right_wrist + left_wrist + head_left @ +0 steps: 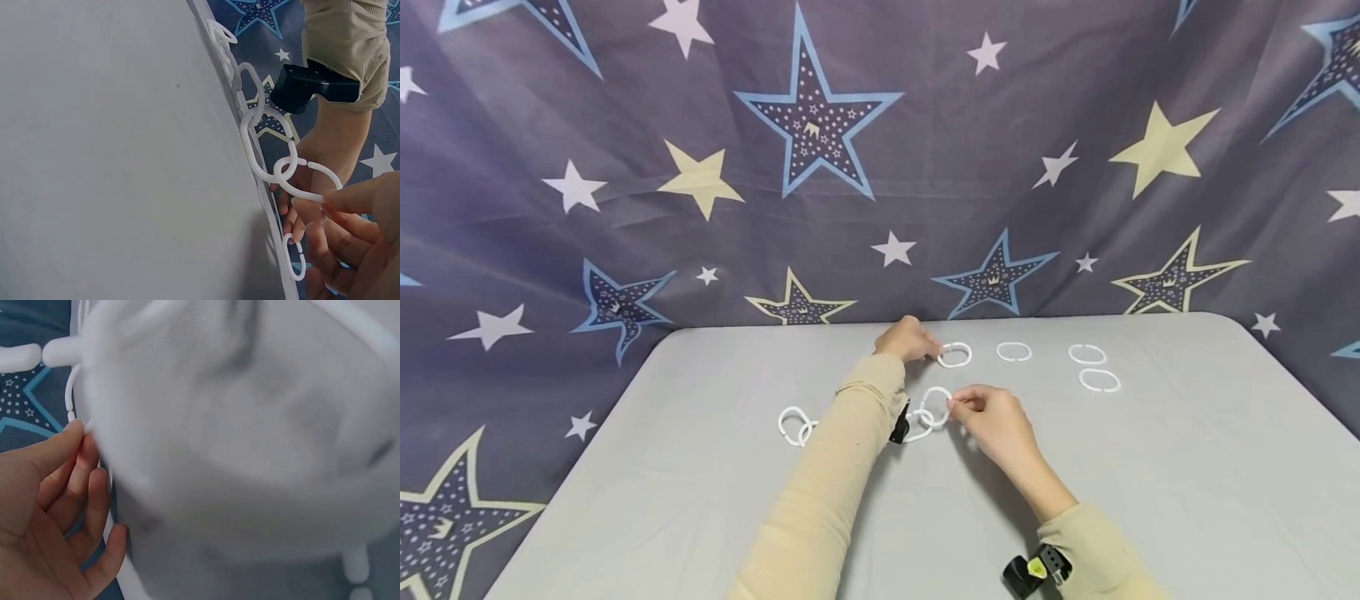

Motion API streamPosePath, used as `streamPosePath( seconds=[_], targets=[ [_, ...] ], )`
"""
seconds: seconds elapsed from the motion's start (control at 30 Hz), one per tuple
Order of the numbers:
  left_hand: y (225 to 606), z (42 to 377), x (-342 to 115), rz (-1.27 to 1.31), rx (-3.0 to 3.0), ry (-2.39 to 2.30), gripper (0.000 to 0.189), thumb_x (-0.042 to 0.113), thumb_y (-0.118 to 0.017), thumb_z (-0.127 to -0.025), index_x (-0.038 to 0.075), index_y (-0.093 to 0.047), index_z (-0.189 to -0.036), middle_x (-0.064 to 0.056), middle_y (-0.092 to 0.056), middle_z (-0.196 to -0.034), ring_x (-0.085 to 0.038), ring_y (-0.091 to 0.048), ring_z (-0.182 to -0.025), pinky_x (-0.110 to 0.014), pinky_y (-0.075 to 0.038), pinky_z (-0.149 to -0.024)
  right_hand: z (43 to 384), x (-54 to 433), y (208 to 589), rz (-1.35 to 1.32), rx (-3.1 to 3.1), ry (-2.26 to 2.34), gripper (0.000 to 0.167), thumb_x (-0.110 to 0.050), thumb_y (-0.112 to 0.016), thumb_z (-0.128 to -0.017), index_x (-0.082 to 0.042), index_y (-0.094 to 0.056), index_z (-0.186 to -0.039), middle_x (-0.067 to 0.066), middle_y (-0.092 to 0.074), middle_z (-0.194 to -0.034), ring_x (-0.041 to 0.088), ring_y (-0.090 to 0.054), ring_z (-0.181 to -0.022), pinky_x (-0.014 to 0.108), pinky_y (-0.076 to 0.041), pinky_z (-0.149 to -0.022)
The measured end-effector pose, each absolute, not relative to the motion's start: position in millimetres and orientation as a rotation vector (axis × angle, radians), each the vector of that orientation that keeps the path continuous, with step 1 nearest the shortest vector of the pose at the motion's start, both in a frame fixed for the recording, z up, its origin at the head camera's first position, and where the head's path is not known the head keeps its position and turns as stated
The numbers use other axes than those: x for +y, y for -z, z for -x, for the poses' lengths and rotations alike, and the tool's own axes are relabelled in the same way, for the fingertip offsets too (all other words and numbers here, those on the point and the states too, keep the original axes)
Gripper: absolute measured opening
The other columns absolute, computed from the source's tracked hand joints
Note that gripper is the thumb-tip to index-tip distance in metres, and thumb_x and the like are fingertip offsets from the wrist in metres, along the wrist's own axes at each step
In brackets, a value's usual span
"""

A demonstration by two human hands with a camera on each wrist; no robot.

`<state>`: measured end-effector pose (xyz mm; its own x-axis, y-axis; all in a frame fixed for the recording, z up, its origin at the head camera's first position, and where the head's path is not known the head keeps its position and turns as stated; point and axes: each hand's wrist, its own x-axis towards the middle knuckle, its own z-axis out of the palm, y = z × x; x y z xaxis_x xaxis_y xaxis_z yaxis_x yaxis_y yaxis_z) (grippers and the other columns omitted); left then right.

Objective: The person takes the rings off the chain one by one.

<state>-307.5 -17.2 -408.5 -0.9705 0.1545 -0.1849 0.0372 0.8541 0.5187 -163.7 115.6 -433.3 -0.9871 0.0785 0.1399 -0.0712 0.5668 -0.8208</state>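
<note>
My left hand (908, 339) reaches to the back of the table and pinches the left end of a white oval plastic ring (956, 366) between thumb and index finger. In the left wrist view, that hand (62, 506) has its other fingers loosely bent. My right hand (996, 421) pinches the end link (299, 194) of a white ring chain, lifted above the table with thumb and fingertips. Small gaps show in the links. The left sleeve hides the chain's middle in the head view; its left end (781, 427) shows beyond. A large blurred link (250, 519) fills the left wrist view.
Three loose white rings lie at the back right: one ring (1014, 360) beside the pinched one, then two close together, a rear ring (1088, 363) and a front ring (1101, 391). A star-patterned curtain (917, 192) hangs behind the grey-covered table (1187, 467).
</note>
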Motion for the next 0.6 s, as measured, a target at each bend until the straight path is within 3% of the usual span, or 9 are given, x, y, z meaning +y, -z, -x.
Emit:
streamPosePath(
  seconds=[0.37, 0.6],
  targets=[
    [405.0, 301.7, -24.7, -0.329, 2.745, -0.919, 0.019, 0.024, -0.070, -0.093, 0.013, -0.078, -0.106, -0.004, -0.075, -0.094, -0.019, -0.065, -0.077, -0.024, -0.042, -0.061, 164.9, 115.3, 433.6, 0.008, -2.631, -1.381, 0.009, -0.014, -0.072, -0.087, -0.008, -0.077, -0.091, 0.000, -0.073, -0.077, 0.008, -0.062, -0.064, 0.033, -0.047, -0.065],
    [402.0, 298.3, -33.8, -0.403, 2.652, -1.032, 0.021, 0.017, -0.068, -0.093, 0.006, -0.075, -0.109, -0.013, -0.074, -0.096, -0.027, -0.069, -0.083, -0.027, -0.051, -0.069, 164.4, 114.8, 432.5, 0.028, -2.642, -1.375, 0.010, -0.015, -0.073, -0.086, -0.008, -0.077, -0.092, 0.000, -0.074, -0.077, 0.009, -0.062, -0.066, 0.034, -0.048, -0.066]
  ],
)
